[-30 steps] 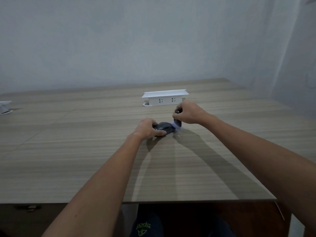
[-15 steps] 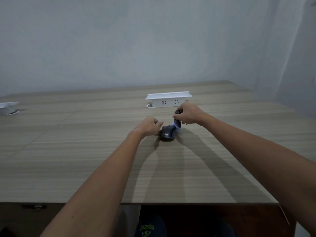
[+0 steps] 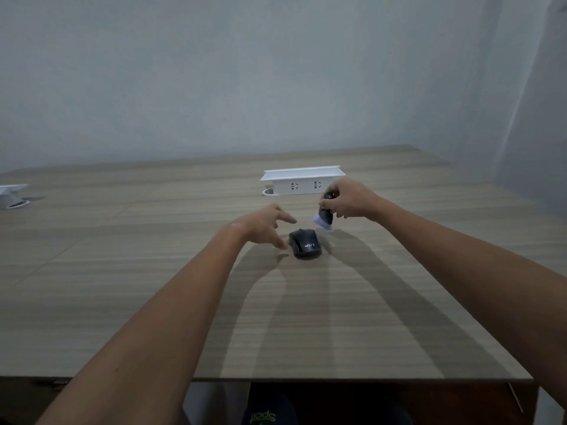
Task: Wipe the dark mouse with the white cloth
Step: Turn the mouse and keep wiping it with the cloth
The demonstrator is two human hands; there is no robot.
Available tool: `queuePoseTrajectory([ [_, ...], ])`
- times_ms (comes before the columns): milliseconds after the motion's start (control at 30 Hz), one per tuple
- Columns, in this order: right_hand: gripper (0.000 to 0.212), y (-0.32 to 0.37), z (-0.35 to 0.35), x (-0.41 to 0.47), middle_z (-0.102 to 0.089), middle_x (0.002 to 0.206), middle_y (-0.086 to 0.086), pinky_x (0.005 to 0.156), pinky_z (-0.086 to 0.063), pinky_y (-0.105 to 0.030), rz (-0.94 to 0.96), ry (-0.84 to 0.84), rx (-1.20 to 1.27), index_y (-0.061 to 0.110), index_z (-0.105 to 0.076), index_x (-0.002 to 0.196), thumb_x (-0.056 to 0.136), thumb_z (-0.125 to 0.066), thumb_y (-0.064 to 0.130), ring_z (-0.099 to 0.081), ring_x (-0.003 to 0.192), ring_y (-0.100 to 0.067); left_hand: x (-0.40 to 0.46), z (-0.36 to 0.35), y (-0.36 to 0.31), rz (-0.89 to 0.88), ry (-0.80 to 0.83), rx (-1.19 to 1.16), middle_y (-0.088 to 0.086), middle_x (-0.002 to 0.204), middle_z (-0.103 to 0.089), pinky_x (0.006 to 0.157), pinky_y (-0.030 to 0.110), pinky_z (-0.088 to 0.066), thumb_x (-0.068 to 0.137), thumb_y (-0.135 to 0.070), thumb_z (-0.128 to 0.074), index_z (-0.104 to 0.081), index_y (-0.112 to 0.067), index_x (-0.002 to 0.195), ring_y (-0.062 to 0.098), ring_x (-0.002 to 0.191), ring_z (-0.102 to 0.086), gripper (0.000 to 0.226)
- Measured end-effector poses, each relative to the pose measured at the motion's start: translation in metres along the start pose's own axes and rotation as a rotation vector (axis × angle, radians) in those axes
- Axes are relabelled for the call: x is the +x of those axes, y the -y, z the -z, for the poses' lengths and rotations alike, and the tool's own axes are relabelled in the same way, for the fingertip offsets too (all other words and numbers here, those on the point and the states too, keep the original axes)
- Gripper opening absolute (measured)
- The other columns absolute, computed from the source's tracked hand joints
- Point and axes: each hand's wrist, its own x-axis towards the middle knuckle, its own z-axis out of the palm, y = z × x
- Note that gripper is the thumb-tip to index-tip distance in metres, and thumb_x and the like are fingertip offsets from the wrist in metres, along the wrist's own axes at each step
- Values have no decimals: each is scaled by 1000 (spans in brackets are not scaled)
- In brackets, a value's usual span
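The dark mouse (image 3: pixel 304 246) lies flat on the wooden table (image 3: pixel 306 317), its lettered rear end facing me. My left hand (image 3: pixel 262 223) hovers just left of it with fingers spread; the thumb tip comes close to the mouse's left side, and the hand holds nothing. My right hand (image 3: pixel 348 199) is raised above and to the right of the mouse. It pinches a small dark holder with the white cloth (image 3: pixel 322 223) at its lower end. The white end hangs a little above the table, apart from the mouse.
A white pop-up socket box (image 3: pixel 302 180) stands on the table just behind my right hand. A second white box (image 3: pixel 10 194) sits at the far left edge. The table's front edge (image 3: pixel 276 378) is close to me; a grey wall runs behind.
My left hand has let go of the mouse and opened. My right hand lifted the white cloth end off the mouse, up and to the right. The mouse turned, rear toward me.
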Motion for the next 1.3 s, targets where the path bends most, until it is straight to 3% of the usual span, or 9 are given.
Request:
queuePoseTrajectory([
  [100, 19, -5, 9, -1, -73, 86, -16, 52, -50, -28, -10, 5, -10, 0, -74, 94, 90, -62, 15, -60, 57, -17, 10, 3, -3, -91, 117, 107, -11, 156, -33, 119, 41, -27, 72, -22, -83, -43, -32, 146, 15, 142, -32, 84],
  [200, 18, -10, 15, -2, -71, 77, -9, 50, -49, -25, -26, 55, -29, 2, -73, 94, 91, -63, 16, -61, 55, -14, 16, 4, -5, -122, 193, 158, -13, 158, -32, 120, 38, -22, 73, -27, -82, -37, -35, 149, 13, 146, -27, 89],
  [400, 20, -13, 15, -6, -64, 67, -3, 49, -47, -24, -37, 107, -15, 0, -74, 96, 91, -63, 16, -59, 54, -13, 16, 3, -12, -139, 217, 168, -8, 150, -44, 114, 39, -31, 75, -37, -81, -41, -35, 146, 16, 140, -37, 82],
  [800, 16, 5, 8, -14, -60, 64, -4, 50, -45, -25, -21, 133, 211, 6, -76, 81, 87, -68, 19, -52, 52, -14, 7, -8, -18, -128, 69, 159, 6, 122, -64, 100, 37, -47, 72, -47, -80, -57, -27, 136, 20, 114, -60, 70],
  [967, 12, -1, 13, -16, -64, 64, -4, 46, -45, -21, -28, 194, -120, 10, -75, 80, 84, -67, 18, -54, 50, -13, 7, -11, -14, -93, 23, 173, 5, 113, -57, 90, 34, -48, 68, -52, -81, -57, -27, 135, 22, 103, -58, 76],
  [1167, 16, 7, 8, -20, -61, 61, -2, 46, -44, -21, 19, 122, 150, 4, -76, 83, 85, -70, 18, -53, 49, -11, 10, -17, -12, -90, -24, 155, 1, 118, -54, 96, 34, -46, 66, -55, -82, -61, -20, 127, 20, 111, -54, 74],
  [1300, 17, 8, 12, -20, -64, 63, -4, 45, -44, -20, 6, 150, -70, 3, -76, 83, 84, -66, 17, -53, 47, -11, 11, -21, -12, -83, -42, 123, -1, 116, -63, 91, 31, -48, 65, -56, -81, -65, -17, 119, 18, 109, -57, 69],
])
